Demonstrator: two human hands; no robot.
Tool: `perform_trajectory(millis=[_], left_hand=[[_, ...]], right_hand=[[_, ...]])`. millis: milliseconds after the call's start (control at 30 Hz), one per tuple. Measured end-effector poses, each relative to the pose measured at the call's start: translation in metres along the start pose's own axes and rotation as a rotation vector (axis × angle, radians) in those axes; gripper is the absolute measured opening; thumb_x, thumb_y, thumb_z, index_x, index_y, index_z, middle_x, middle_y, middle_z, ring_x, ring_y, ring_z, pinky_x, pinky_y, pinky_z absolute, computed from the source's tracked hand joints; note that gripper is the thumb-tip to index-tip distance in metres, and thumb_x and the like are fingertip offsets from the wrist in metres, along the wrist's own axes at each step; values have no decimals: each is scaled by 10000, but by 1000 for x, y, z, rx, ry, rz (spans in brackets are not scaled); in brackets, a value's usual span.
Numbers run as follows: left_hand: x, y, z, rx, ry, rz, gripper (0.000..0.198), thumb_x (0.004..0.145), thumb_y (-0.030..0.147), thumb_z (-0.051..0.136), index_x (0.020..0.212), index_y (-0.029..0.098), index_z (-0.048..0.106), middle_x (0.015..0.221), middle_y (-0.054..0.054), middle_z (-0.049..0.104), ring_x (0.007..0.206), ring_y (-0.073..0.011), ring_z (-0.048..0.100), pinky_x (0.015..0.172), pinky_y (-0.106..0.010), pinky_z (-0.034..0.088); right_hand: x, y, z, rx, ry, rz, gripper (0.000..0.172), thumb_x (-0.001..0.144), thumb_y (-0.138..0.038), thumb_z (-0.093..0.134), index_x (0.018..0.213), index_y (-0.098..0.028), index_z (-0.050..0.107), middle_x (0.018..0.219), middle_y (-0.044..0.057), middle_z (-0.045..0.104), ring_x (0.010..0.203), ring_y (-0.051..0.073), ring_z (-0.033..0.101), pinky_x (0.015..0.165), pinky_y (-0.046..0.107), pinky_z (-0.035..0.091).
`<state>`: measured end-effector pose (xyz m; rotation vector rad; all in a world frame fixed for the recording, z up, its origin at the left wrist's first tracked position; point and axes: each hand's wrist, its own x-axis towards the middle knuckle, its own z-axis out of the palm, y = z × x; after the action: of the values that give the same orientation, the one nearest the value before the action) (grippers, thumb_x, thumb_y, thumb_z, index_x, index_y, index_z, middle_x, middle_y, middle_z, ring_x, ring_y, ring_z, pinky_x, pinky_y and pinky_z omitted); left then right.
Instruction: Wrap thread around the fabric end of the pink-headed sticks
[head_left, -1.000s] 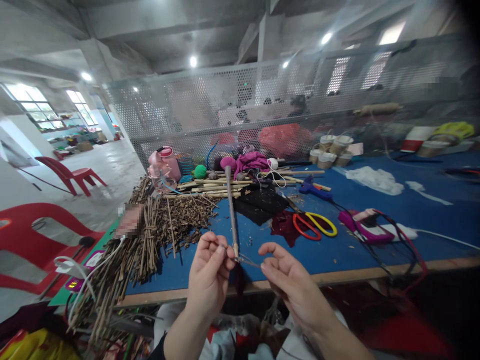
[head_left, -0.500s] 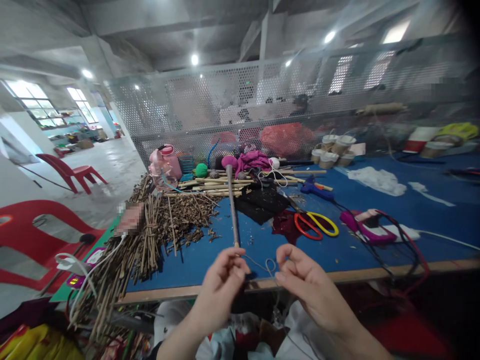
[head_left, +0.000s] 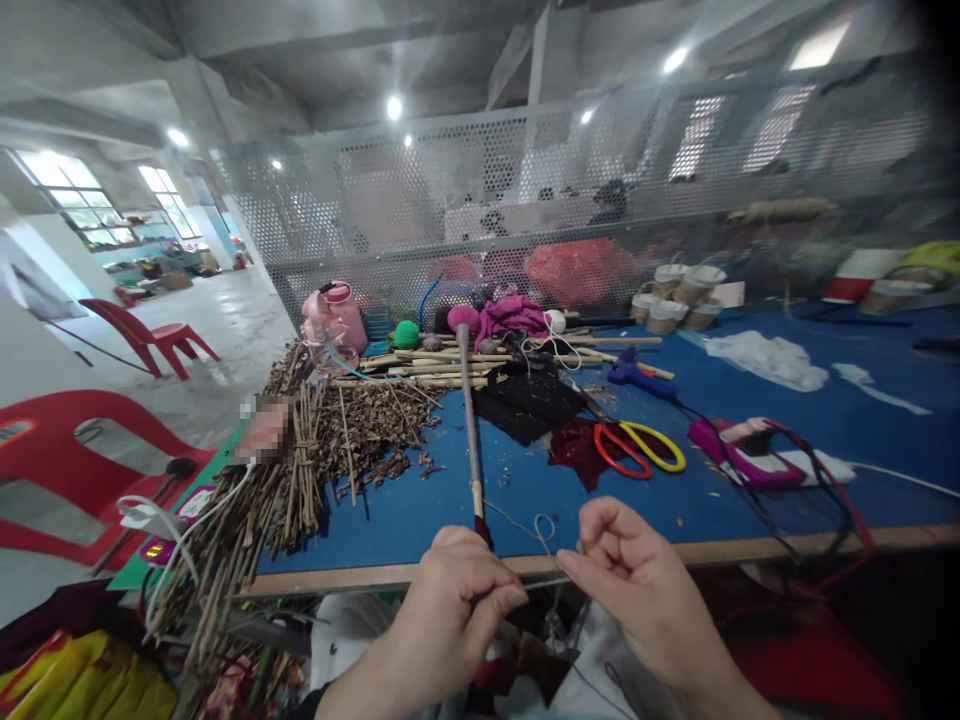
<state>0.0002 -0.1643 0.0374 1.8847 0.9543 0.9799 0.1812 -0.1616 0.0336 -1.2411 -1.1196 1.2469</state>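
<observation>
Currently, the left hand curls knuckles-up at the edge of the blue tabletop; whether it grips anything, I cannot tell. The right hand pinches thin grey thread looping from a long grey-wrapped stick, lying between bundled brown twigs and red-and-yellow-handled scissors.
</observation>
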Motion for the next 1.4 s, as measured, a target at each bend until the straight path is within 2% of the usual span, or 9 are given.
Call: perform_trajectory(millis=[167,367,500,633,767,867,1000,1133,1400], left_hand=[[-1,-6,0,-6,-41,-32,215,823,255,517,709,220,696,628,-70,600,654,-190,530,681,-298,371],[27,-51,8,293,439,-283,374,690,394,657,1002,195,600,889,-102,595,841,-241,543,721,-282,356],[44,-71,10,296,424,-394,366,661,289,674,1001,195,576,679,-24,568,654,-189,537,608,-244,324],[48,-65,2,-216,376,-459,413,693,294,656,1057,173,501,558,53,496,505,-115,488,521,-208,337],[48,-52,-4,-746,373,-562,596,610,378,744,1085,163,455,603,60,527,426,-55,461,438,-168,349],[47,-49,-2,-875,401,-559,685,583,372,768,1144,153,441,601,52,549,425,-49,472,421,-152,355],[43,-55,-3,-818,404,-530,729,615,408,738,1203,114,422,550,47,549,398,-51,452,408,-157,354],[38,-63,-6,-615,445,-513,783,649,417,707,1270,114,338,538,56,545,383,-55,436,383,-154,337],[38,-71,-10,-540,454,-572,552,641,450,687,1026,131,454,518,50,554,356,-54,424,354,-148,296]], right_hand=[[1,1,-7,-57,-97,52,258,658,-325,659,732,-210,441,502,-96,208,456,66,172,451,202,166],[5,6,-40,-159,-247,114,164,685,-262,626,748,-208,484,514,-92,213,464,70,192,452,196,204],[2,18,-80,-293,-298,121,127,684,-300,644,717,-205,565,490,-63,335,447,84,307,453,215,280],[11,17,-104,-468,-11,-144,288,582,-410,730,811,-239,691,918,100,625,860,259,567,694,338,449],[39,8,-64,-268,137,-236,317,709,-433,640,966,-247,647,1200,113,543,1128,285,470,898,403,395],[67,12,-6,42,-188,-81,450,687,-335,679,1097,-225,528,1142,103,570,1021,210,539,860,347,427],[95,20,44,199,-663,300,528,613,-175,655,1101,-197,453,749,-17,603,530,78,503,473,190,380],[106,21,43,19,-578,296,268,665,-224,612,907,-163,515,456,-112,398,370,37,230,370,174,117],[117,17,22,-112,-452,206,279,655,-408,658,669,-151,550,422,-94,360,383,41,233,386,193,132]])
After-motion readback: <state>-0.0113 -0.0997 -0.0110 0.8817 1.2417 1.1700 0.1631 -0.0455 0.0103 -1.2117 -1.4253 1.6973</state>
